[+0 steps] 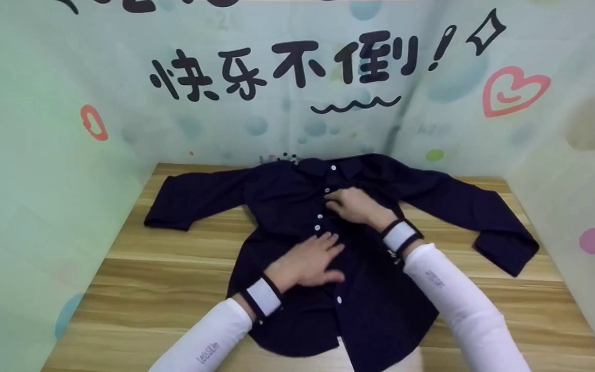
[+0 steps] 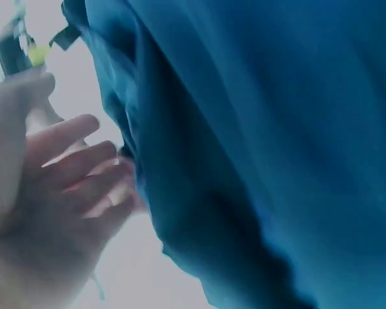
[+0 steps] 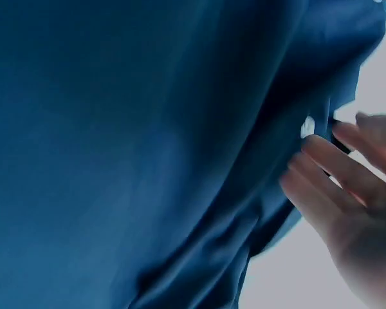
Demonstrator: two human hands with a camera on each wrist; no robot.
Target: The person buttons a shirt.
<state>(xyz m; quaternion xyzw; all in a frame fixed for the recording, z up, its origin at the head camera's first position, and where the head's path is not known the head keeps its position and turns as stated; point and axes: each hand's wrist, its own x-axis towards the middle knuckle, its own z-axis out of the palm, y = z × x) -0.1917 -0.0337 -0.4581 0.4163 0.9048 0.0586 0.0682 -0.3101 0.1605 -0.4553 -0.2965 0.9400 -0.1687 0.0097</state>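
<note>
A dark navy button-up shirt [image 1: 287, 196] lies front up, collar at the back and sleeves spread to both sides. White buttons [image 1: 317, 228] run down its middle. My left hand [image 1: 313, 261] is over the lower middle of the shirt, fingers extended and thumb apart. Farther up, my right hand [image 1: 354, 204] is at the button front, its fingers slightly bent beside the buttons. In the right wrist view, the fingers [image 3: 321, 174] reach the cloth close to a white button [image 3: 307, 127]. The left wrist view shows the left hand [image 2: 71, 174] by the shirt's edge, some fingertips hidden behind cloth.
The shirt rests on a wood-grain table [image 1: 163, 289]. Behind it and along both sides hang pale printed cloth walls [image 1: 256, 124] with lettering and coloured spots. The collar and shoulders lie close to the back wall, and the right cuff [image 1: 509, 253] is folded inward.
</note>
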